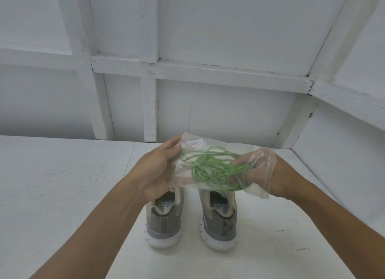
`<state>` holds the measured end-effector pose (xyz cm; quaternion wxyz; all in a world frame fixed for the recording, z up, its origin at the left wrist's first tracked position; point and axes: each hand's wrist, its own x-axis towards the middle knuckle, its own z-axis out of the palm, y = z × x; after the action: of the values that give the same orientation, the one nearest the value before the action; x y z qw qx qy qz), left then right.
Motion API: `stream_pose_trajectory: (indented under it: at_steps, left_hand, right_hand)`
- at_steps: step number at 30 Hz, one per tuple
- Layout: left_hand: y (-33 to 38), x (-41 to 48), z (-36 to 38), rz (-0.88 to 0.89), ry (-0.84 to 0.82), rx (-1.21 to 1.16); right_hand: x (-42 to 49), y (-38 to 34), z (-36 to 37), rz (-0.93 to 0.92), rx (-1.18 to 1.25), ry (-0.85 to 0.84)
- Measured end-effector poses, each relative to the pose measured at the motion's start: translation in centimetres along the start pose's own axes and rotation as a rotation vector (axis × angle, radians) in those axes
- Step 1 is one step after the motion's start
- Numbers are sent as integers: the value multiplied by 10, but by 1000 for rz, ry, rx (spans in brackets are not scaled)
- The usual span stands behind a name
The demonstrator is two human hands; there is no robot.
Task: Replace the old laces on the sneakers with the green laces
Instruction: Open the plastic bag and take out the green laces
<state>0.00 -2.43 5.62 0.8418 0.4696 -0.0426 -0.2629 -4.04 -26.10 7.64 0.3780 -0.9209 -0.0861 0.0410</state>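
Two grey sneakers with white soles stand side by side on the white table, heels toward me: the left sneaker [164,218] and the right sneaker [219,220]. Their fronts and laces are hidden behind a clear plastic bag [187,153] held above them. A tangled bundle of green laces [210,168] lies inside the bag. My left hand [156,170] grips the bag's left end. My right hand [258,170] is inside the bag's open right end, its fingers around the green laces.
The white table [62,195] stretches wide to the left and right of the sneakers. White panelled walls [229,39] with wooden battens close it in at the back and right.
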Motion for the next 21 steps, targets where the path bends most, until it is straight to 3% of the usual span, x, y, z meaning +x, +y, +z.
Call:
stream_pose_trajectory:
  at_steps: [2,6,9,12,18,21]
  left_hand:
    - [-1,-1,2,11,-2,23]
    - [-8,-1,5,55,8,148]
    - [-12,1,9,108,89,243]
    - [-15,3,11,136,151,299]
    - [-13,5,12,151,124,409]
    - [-12,4,12,141,108,394]
  right_hand:
    - [0,-4,-2,-10,-36,10]
    - [1,-9,8,-42,122,91]
    - [2,-4,13,-146,-20,214]
    - [3,2,12,-214,-139,151]
    - [2,3,17,-218,-110,129]
    - [5,4,24,-160,-65,271]
